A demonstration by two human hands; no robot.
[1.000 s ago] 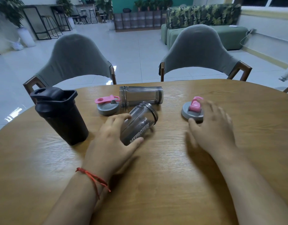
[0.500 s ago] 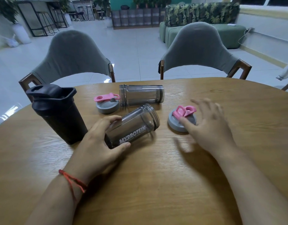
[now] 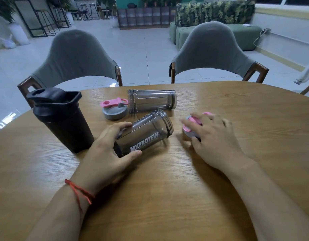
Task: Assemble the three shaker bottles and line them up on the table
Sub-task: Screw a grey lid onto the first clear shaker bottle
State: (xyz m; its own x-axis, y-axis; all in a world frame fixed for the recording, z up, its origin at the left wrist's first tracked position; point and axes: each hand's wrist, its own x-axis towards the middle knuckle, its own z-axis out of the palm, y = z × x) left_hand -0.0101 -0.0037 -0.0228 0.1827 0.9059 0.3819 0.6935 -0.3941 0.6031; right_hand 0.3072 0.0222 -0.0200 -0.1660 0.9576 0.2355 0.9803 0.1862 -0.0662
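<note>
A smoky clear shaker cup marked MYPROTEIN (image 3: 150, 131) lies on its side on the round wooden table (image 3: 167, 188), mouth pointing right and away. My left hand (image 3: 106, 153) grips its base end. My right hand (image 3: 213, 138) closes over a grey lid with a pink flip cap (image 3: 189, 130) just right of the cup's mouth. A second clear cup (image 3: 151, 101) lies on its side farther back, with another grey and pink lid (image 3: 114, 110) at its left end. A black shaker bottle (image 3: 63, 119) stands upright at the left with its lid on.
Two grey chairs with wooden arms, one chair (image 3: 75, 58) at back left and the other chair (image 3: 213, 53) at back right, stand at the table's far edge. Beyond them are a tiled floor and a green sofa (image 3: 211, 23).
My right hand has dragged the grey and pink lid leftward and closed over it. My left hand has turned the MYPROTEIN cup so its lettering faces up.
</note>
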